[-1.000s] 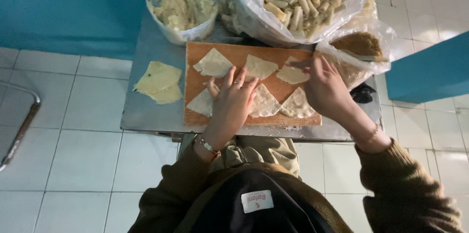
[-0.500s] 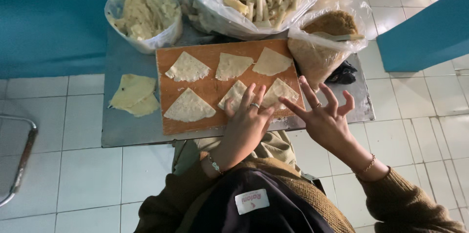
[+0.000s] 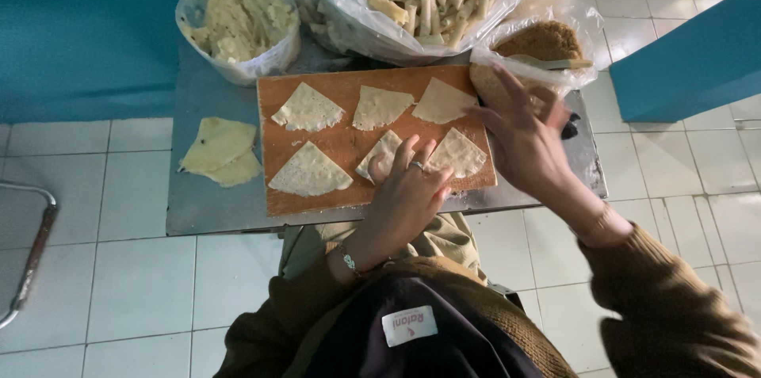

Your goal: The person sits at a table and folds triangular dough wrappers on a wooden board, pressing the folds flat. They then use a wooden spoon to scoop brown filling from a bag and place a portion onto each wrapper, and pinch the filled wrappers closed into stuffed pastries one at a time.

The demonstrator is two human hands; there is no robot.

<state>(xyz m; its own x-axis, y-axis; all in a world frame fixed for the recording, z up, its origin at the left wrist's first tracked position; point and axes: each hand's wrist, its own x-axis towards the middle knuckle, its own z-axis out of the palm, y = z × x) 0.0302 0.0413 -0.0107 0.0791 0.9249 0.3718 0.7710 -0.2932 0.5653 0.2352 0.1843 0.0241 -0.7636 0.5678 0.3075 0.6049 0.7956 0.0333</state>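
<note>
From the head view, six pale triangular dough wrappers lie on an orange wooden cutting board (image 3: 349,140); the near middle triangular wrapper (image 3: 382,154) sits at the board's front edge. The left hand (image 3: 404,200) rests on it, fingers (image 3: 406,154) spread flat, a ring on one. The right hand (image 3: 527,140) hovers over the board's right end, fingers splayed and holding nothing. The board sits on a grey metal tabletop (image 3: 214,204) above a white tiled floor (image 3: 95,267), with teal walls on either side.
</note>
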